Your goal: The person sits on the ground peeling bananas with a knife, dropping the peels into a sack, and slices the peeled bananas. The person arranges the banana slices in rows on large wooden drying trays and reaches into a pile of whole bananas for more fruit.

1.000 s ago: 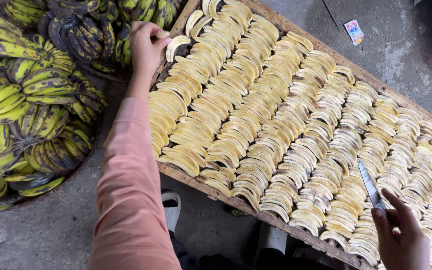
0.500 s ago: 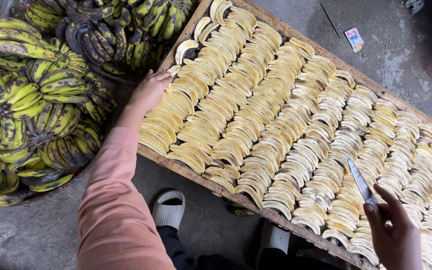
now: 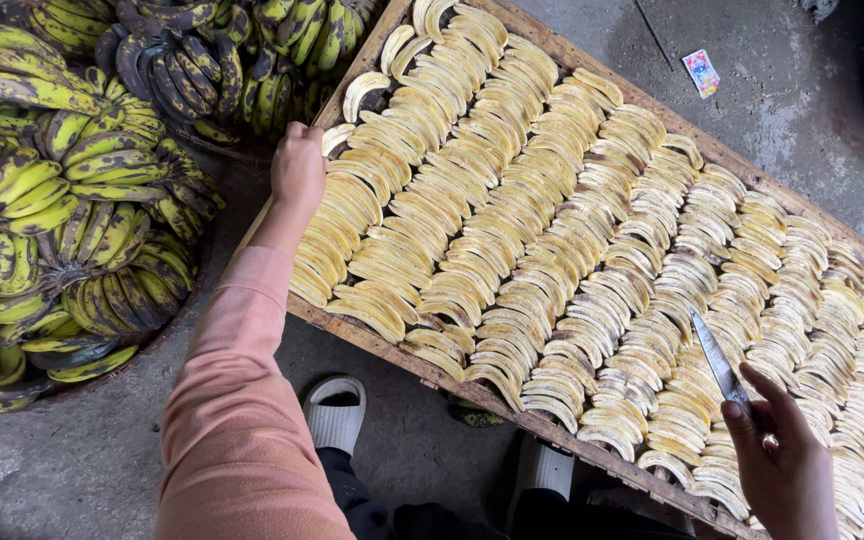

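My left hand (image 3: 298, 172) rests with curled fingers on the near left edge of a long wooden tray (image 3: 392, 350), touching the outermost banana slices. The tray is covered with overlapping rows of pale yellow peeled banana slices (image 3: 512, 220). My right hand (image 3: 780, 465) hovers over the tray's near right part and grips a knife (image 3: 717, 358), its blade pointing up and away over the slices. A pink sleeve covers my left arm.
A heap of green and yellow plantain bunches with black spots (image 3: 62, 180) lies left of the tray. My feet in white slippers (image 3: 336, 412) stand on the grey concrete floor under the tray's near edge. A small coloured wrapper (image 3: 701, 72) lies on the floor beyond the tray.
My left hand came down from the tray's far left corner toward me along its left edge. The right hand with the knife stayed over the near right slices.
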